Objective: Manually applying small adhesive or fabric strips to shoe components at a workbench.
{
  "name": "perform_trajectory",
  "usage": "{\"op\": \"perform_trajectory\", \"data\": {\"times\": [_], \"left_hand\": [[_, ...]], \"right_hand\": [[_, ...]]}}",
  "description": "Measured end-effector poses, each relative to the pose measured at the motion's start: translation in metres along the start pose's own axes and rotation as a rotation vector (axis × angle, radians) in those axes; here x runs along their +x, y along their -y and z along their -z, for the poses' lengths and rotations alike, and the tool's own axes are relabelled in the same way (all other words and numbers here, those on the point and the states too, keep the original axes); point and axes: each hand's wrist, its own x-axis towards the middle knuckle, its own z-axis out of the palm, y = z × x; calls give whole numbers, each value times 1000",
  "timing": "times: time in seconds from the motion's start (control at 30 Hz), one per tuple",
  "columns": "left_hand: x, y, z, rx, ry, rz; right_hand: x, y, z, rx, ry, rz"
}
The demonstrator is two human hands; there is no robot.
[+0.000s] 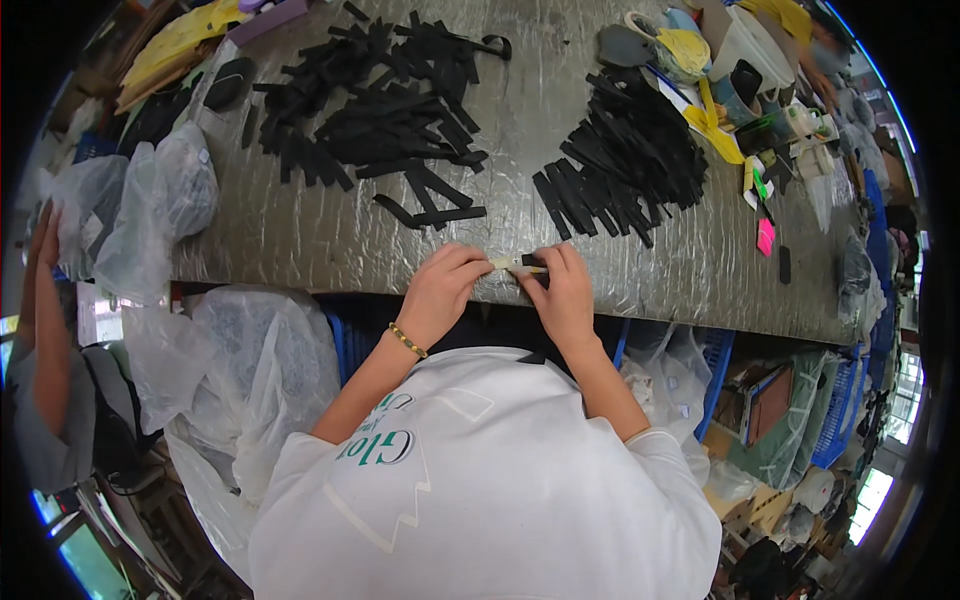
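Note:
At the table's near edge, my left hand (436,292) pinches one end of a small pale strip (502,263). My right hand (562,298) is closed on a short black strip (534,261), which meets the pale strip between my fingertips. Whether the two are joined I cannot tell. Beyond my left hand lies a loose, tangled heap of black strips (390,125). A second pile of black strips (640,150), more neatly fanned, is beyond my right hand. A few single strips (440,213) lie closest to my hands.
The metal-topped table (520,110) carries cups, tape and yellow scraps (715,120) at the far right. A pink tag (766,237) lies near its right side. Clear plastic bags (155,210) crowd the left edge. Another person's arm (45,300) shows at far left.

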Motion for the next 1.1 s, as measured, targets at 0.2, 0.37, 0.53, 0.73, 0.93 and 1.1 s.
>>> {"op": "perform_trajectory", "data": {"times": [0.2,0.37,0.53,0.73,0.93,1.1], "left_hand": [[-1,-3,-7,44,-42,3],[4,-2,-12,50,-37,-21],[5,-6,-12,80,-28,-10],[4,-6,-12,156,9,-21],[5,-5,-12,187,20,-45],[6,-7,-11,198,34,-53]], "right_hand": [[-3,11,-4,70,-53,-182],[-1,7,-5,120,-114,-148],[15,-1,12,240,-283,-29],[14,-3,23,522,-45,-328],[14,-2,17,519,46,-310],[14,-3,16,490,24,-261]]}}
